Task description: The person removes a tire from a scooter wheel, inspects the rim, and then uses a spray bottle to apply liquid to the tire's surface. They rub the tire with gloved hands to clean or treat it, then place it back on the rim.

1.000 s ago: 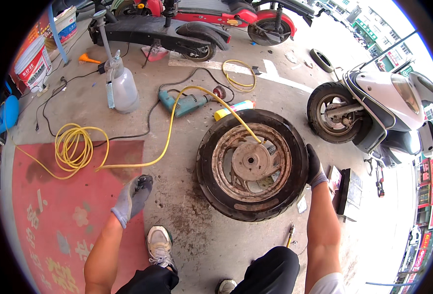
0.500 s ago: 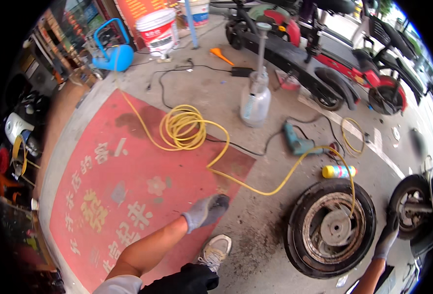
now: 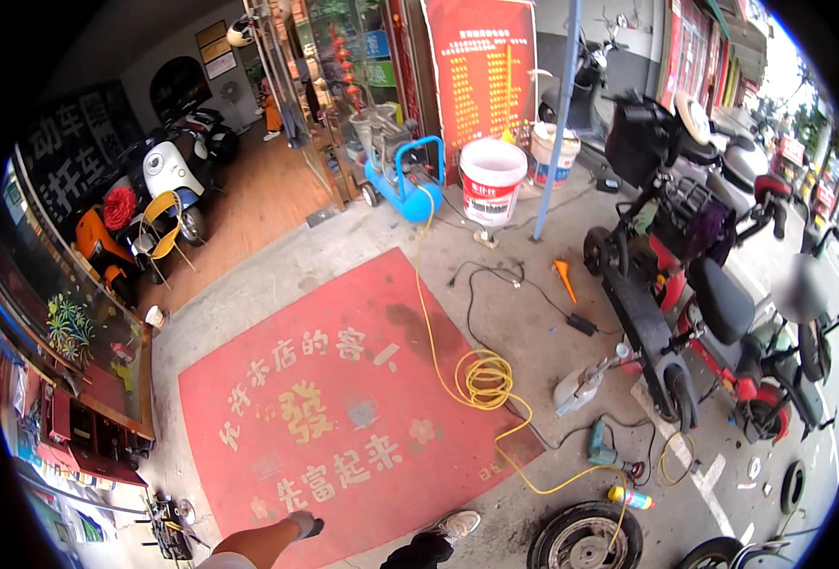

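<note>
My left hand (image 3: pixel 304 524), in a grey glove with dark fingertips, hangs low over the red mat (image 3: pixel 220 474), its fingers loosely closed with nothing visible in them. My right hand is out of the picture. A wheel with tyre (image 3: pixel 557 548) lies at the bottom, right of my shoe (image 3: pixel 459 522), with the yellow hose (image 3: pixel 617 522) reaching onto its hub. Just above it lie a yellow-and-blue bottle (image 3: pixel 630 497) and a teal drill (image 3: pixel 601 446). Higher up are a coil of yellow hose (image 3: pixel 484 379) and a plastic jug (image 3: pixel 571 389).
Parked scooters (image 3: pixel 647 322) crowd the right. A blue compressor (image 3: pixel 417 199), white bucket (image 3: pixel 491 178), orange funnel (image 3: pixel 563 275) and blue post (image 3: pixel 557 142) stand or lie ahead. At left are a doorway with a white scooter (image 3: pixel 168 166), yellow chair (image 3: pixel 163 228) and glass cabinet (image 3: pixel 97 379).
The view has swung up and left toward the shop doorway. The wheel has shifted to the bottom edge of the picture, and my right hand, earlier on the tyre, has left the view.
</note>
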Demonstrator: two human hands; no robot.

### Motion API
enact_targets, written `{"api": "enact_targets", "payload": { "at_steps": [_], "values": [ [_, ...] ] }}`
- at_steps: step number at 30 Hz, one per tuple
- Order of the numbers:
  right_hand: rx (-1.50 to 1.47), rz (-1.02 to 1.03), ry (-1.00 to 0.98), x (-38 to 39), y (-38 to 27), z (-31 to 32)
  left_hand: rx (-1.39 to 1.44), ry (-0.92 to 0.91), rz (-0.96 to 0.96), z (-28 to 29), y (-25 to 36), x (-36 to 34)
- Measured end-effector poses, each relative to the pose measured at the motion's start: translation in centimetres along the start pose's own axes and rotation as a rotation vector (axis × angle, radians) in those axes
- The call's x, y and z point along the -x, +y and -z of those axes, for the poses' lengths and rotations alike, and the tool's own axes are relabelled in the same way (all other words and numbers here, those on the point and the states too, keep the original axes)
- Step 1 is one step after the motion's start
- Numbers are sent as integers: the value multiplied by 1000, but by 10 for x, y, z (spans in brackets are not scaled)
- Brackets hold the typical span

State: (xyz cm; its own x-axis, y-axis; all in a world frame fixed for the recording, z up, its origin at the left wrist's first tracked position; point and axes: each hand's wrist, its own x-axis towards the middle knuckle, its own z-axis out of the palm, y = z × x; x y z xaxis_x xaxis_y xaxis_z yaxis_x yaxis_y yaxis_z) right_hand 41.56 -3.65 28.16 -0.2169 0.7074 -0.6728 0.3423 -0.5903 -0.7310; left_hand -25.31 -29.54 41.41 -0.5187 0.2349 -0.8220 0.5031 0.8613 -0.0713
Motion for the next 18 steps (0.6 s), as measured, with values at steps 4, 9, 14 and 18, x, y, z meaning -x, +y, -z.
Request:
{"api": "enact_targets", "payload": {
  "at_steps": [4, 9, 14, 18],
  "values": [
    [378, -142, -215, 60, -44, -56, -250, -231, 153, -88, -231, 90],
    [131, -182, -33, 97, -79, -62, -193, -380, 256, -36, -278, 107],
    [211, -644, 274, 145, -215, -48, 329, 31, 189, 125, -184, 33],
    [827, -415, 239, 38, -331, -11, 869, 36, 5, 291, -80, -87]
  ]
}}
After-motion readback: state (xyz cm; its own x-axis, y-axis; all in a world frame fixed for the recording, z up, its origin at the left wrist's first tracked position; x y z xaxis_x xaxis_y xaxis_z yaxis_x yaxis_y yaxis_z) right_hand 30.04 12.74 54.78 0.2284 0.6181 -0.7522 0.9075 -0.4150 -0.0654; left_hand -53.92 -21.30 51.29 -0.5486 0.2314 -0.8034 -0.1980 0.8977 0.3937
